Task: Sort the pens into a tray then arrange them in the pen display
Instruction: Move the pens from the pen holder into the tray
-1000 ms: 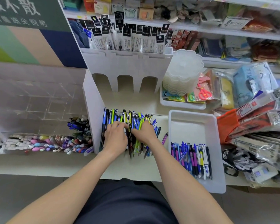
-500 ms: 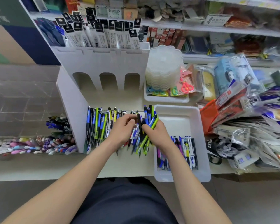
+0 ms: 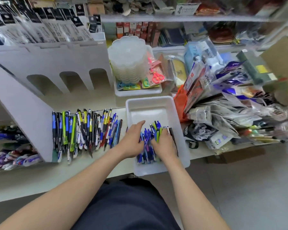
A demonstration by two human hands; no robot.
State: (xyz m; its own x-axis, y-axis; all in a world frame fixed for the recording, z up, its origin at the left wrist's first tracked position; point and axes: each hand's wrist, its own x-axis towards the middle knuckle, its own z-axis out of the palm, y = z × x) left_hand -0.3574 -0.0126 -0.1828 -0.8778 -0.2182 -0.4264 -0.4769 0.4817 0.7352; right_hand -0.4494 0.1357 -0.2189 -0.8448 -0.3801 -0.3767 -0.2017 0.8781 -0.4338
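A white rectangular tray (image 3: 150, 105) stands on the shelf, with a heap of blue, green and black pens (image 3: 147, 146) in its near half. Both my hands are inside it. My right hand (image 3: 165, 145) grips a bundle of blue and green pens (image 3: 157, 131) over the heap. My left hand (image 3: 132, 141) rests on the heap's left side with its fingers fairly straight. To the left, a row of several pens (image 3: 85, 130) lies on the floor of the white pen display (image 3: 32, 113).
A stack of clear lidded containers (image 3: 128, 62) sits in a second white tray behind. Packaged stationery is piled at the right (image 3: 223, 100). Loose pens and erasers lie left of the display wall (image 3: 10, 150). Hanging refill packs (image 3: 40, 29) fill the display's top.
Both hands lifted a bundle of pens out of the display row and carried it right into the tray. The camera swung right with them.
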